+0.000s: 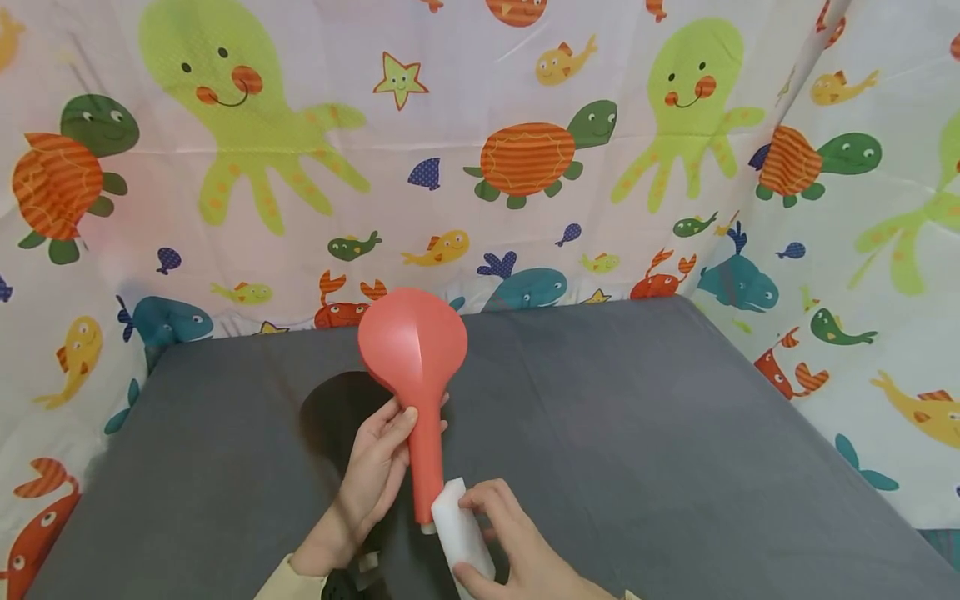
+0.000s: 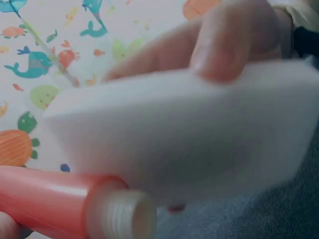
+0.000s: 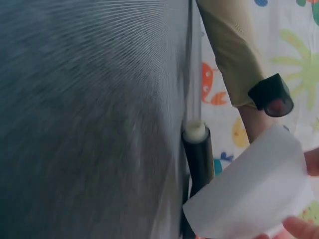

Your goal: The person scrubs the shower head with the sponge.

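Note:
My left hand (image 1: 375, 467) grips the handle of a red shower head (image 1: 413, 342), held upright with its round head at the top. In the left wrist view its pale threaded end (image 2: 129, 215) points to the right. My right hand (image 1: 517, 533) holds a white sponge (image 1: 459, 527), a smooth block with angled ends, between thumb and fingers. The sponge is right beside the lower end of the red handle and overlaps it in the left wrist view. In the right wrist view, fingertips (image 3: 299, 228) show at the sponge's edge.
A black shower head (image 1: 330, 417) lies on the grey cloth-covered table (image 1: 600, 433), partly behind my left hand. Its pale threaded end (image 3: 195, 131) shows in the right wrist view. A curtain (image 1: 450, 100) printed with sea animals stands along the table's back and sides.

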{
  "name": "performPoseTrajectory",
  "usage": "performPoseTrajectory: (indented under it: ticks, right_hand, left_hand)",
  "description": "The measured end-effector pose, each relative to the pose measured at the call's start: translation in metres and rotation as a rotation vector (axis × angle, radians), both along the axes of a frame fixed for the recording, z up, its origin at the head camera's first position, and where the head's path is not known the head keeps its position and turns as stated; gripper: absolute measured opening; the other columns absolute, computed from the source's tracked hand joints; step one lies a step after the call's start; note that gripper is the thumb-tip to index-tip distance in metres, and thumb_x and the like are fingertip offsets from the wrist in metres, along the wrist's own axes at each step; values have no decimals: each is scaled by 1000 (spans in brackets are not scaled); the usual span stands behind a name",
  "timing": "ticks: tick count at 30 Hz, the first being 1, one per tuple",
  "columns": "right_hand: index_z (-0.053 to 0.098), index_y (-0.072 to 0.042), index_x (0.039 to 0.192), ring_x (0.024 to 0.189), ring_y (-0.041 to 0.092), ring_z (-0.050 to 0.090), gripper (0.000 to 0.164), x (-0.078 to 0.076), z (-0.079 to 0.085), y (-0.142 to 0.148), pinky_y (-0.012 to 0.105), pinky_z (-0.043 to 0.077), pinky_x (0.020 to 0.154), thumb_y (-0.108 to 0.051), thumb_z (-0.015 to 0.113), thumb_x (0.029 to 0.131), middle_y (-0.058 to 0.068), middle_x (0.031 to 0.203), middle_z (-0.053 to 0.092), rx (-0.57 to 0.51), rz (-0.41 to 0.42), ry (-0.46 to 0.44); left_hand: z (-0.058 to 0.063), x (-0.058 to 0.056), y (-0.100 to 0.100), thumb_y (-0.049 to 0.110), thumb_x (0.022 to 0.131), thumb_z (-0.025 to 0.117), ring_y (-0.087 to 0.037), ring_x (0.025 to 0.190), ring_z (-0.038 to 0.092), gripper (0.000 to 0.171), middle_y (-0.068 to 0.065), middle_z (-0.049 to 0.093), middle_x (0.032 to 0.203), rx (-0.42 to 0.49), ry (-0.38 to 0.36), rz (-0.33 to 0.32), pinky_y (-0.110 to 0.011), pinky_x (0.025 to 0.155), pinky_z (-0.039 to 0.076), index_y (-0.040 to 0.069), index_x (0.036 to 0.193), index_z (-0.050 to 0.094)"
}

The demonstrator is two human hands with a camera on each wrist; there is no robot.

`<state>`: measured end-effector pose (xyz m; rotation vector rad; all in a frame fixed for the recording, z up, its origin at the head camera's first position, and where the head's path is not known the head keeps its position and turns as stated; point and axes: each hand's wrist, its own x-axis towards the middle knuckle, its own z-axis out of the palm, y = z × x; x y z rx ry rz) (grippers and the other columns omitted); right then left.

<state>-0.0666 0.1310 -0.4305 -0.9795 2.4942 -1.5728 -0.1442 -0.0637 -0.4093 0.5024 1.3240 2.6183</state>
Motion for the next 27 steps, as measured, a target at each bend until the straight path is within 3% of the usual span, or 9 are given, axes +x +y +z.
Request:
performPoseTrajectory:
  ticks: [3,5,11,14,21,27]
  right_hand:
    - [41,-18,121,99,15,46,37,-2,2,12,28,50,68,-23,62,90,2,114,40,39,-21,29]
    - [44,-15,120,96,16,47,37,-7,5,22,26,50,65,-21,64,89,2,113,42,66,-84,104]
    - [51,-8,112,80,15,52,39,-31,10,44,23,47,57,-18,72,80,4,101,46,266,-433,270]
    - [52,-4,108,70,16,51,40,-42,9,48,23,45,54,-21,72,78,7,95,46,398,-542,293]
    - [53,1,105,72,21,48,43,-53,0,44,26,43,48,-26,71,77,11,91,45,578,-551,276]
    - [53,2,107,74,23,46,47,-57,-4,42,28,42,45,-30,71,77,13,91,43,672,-544,282]
  left_hand:
    - [-4,-10,9,6,99,42,-32,122,47,43,-17,38,141,-18,-98,19,-37,97,40,1,140,34]
    - [-7,-17,15,6,98,43,-34,122,45,43,-16,38,141,-16,-150,31,-36,97,41,1,140,34]
    - [-23,-35,27,7,100,38,-35,127,38,45,-20,29,146,9,-253,38,-32,98,41,-3,143,25]
    - [-30,-39,30,7,101,36,-35,130,34,46,-23,26,146,19,-297,30,-32,99,38,-5,143,22]
    - [-41,-40,39,6,101,35,-39,132,27,48,-24,19,148,16,-333,9,-39,107,28,-10,142,16]
    - [-45,-39,48,5,101,35,-38,134,25,50,-23,16,150,22,-367,-22,-39,108,26,-7,144,13]
